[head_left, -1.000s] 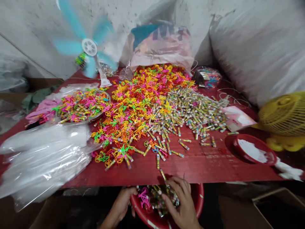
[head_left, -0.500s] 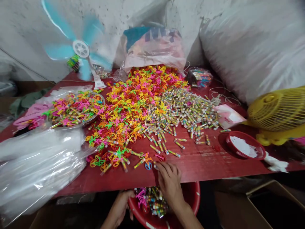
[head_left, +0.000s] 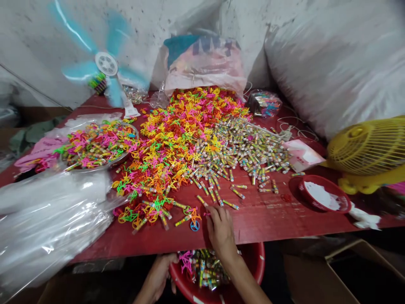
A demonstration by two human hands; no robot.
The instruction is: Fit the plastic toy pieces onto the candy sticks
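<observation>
My left hand (head_left: 160,272) grips the left rim of a red plastic basin (head_left: 260,270), its thumb over the edge. Inside the basin lie several small tubes with printed wrappers (head_left: 205,272) and a pink plastic piece (head_left: 187,262). My right hand (head_left: 221,230) rests at the table's front edge, fingers bent downward over a small pink plastic toy piece (head_left: 207,214), mostly hidden beneath them. Just left of it lies an orange-and-blue toy bicycle (head_left: 195,221). A wrapped tube (head_left: 201,201) lies just beyond the fingertips.
A large heap of coloured toy bicycles (head_left: 177,139) and wrapped tubes (head_left: 247,147) covers the red table (head_left: 268,223). On the left are a filled metal tray (head_left: 117,161), plastic bags (head_left: 57,223) and a spinning fan (head_left: 106,64). A red basket (head_left: 343,202) and yellow fan (head_left: 363,147) stand right.
My right hand has moved slightly forward, and its fingers now cover the pink piece that lay beside them. My left hand stays on the basin rim.
</observation>
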